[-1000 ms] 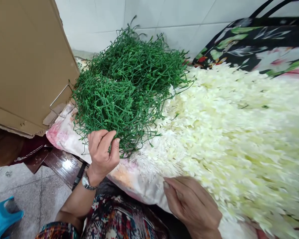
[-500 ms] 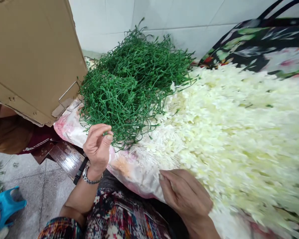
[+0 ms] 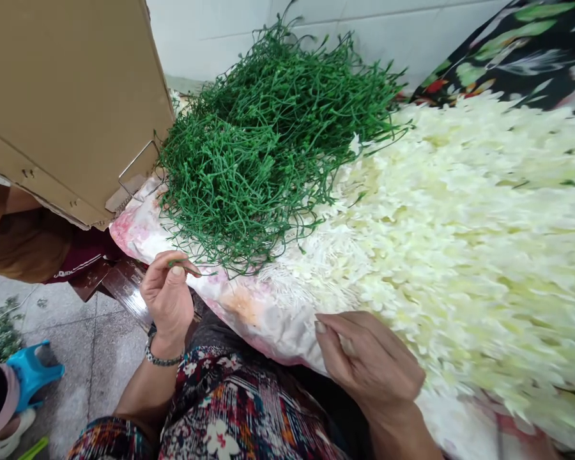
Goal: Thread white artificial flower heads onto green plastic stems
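Between the thumb and fingers of my left hand [image 3: 168, 295] is pinched a thin green plastic stem [image 3: 207, 273], its tip pointing at the near edge of the pile. That tangled heap of green artificial stems [image 3: 239, 172] lies just beyond this hand. My right hand [image 3: 376, 361] is closed in a pinch over the front edge of the cloth; anything between its fingertips is too small or hidden to name. Pale cream artificial flower petals [image 3: 460, 243] spread thickly beyond and to the right of it. Thin white strands [image 3: 311, 268] lie between the stems and petals.
A tall cardboard box [image 3: 71, 96] stands at the left, with a bent wire frame [image 3: 138, 169] by its corner. White tiled wall [image 3: 211, 38] runs behind. A dark floral bag [image 3: 531, 57] rests back right. A blue stool [image 3: 36, 374] is on the floor.
My left hand has drawn back left, away from the heap, and a green stem now shows in its pinch. My right hand keeps its closed pose. The view has shifted slightly.
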The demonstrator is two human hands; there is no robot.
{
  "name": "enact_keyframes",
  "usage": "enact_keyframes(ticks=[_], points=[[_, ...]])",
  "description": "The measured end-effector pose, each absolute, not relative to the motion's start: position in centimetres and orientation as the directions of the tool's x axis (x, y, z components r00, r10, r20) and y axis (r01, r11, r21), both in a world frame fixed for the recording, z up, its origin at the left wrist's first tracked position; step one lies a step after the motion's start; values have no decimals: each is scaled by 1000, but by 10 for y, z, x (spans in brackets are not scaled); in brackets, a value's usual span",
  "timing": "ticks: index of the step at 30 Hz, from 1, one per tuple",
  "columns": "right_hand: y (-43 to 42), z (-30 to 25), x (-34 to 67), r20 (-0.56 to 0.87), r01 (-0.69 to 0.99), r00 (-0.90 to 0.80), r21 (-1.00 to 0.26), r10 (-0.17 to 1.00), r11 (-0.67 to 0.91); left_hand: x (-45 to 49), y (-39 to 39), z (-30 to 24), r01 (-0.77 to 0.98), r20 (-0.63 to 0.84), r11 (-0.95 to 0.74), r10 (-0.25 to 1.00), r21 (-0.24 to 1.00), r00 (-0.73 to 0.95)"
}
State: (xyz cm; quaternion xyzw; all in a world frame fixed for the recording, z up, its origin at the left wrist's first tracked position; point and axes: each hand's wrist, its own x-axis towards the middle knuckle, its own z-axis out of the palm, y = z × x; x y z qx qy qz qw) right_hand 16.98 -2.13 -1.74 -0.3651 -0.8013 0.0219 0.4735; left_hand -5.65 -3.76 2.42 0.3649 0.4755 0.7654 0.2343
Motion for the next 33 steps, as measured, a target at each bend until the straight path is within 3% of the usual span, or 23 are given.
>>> enact_keyframes(ticks=[5,10,12,15,18,21,26,30,33], points=[[-29,-1,165,652,466,-304,-535,695,705,-42,-47,21,-249,152,-302,862,920,-484],[-43,20,153,380,319,-364,-807,850,497,-9,-51,14,-381,75,-188,954,905,-291],[-46,22,151,334,317,-343,-838,878,443,3,-52,10,-426,69,-159,973,891,-219],[-49,19,156,379,368,-293,-803,878,469,11,-54,4,-442,79,-128,989,888,-127],[-51,12,166,424,426,-308,-739,852,522,8,-54,0,-313,84,-88,996,946,-24],[-53,7,175,384,492,-392,-680,836,543,0,-53,2,-29,61,-59,994,998,88],[-52,9,178,287,530,-509,-639,812,558,-2,-53,16,389,112,-223,951,894,289],[-50,16,176,254,541,-610,-559,751,628,2,-54,22,515,85,-320,900,795,427],[-49,19,173,260,559,-647,-476,717,678,4,-56,19,516,52,-291,902,806,428]])
